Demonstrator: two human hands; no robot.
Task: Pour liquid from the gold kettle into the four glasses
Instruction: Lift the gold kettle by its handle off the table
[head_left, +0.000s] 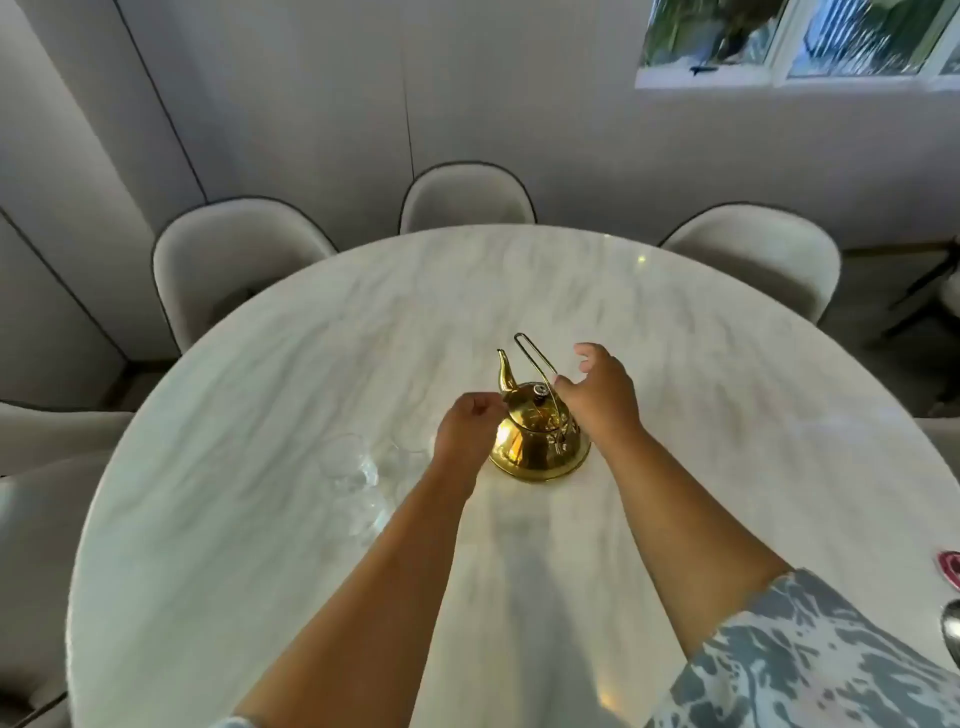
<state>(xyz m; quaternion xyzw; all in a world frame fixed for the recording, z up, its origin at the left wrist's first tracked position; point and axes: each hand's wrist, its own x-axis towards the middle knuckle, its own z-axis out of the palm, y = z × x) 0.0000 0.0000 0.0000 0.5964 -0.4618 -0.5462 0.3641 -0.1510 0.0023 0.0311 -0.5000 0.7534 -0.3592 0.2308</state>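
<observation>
A gold kettle (537, 439) stands upright near the middle of the white marble table (260, 545), spout pointing away and to the left, wire handle raised. My right hand (602, 395) hovers just right of the handle with fingers spread, holding nothing. My left hand (467, 428) is by the kettle's left side, fingers curled; nothing is visible in it. Several clear glasses (358, 467) stand clustered left of the kettle, blurred and hard to tell apart.
Pale upholstered chairs (234, 260) ring the table's far side and left edge. A pink object (950, 569) and a shiny round object (953, 629) sit at the right edge. A window is at the upper right.
</observation>
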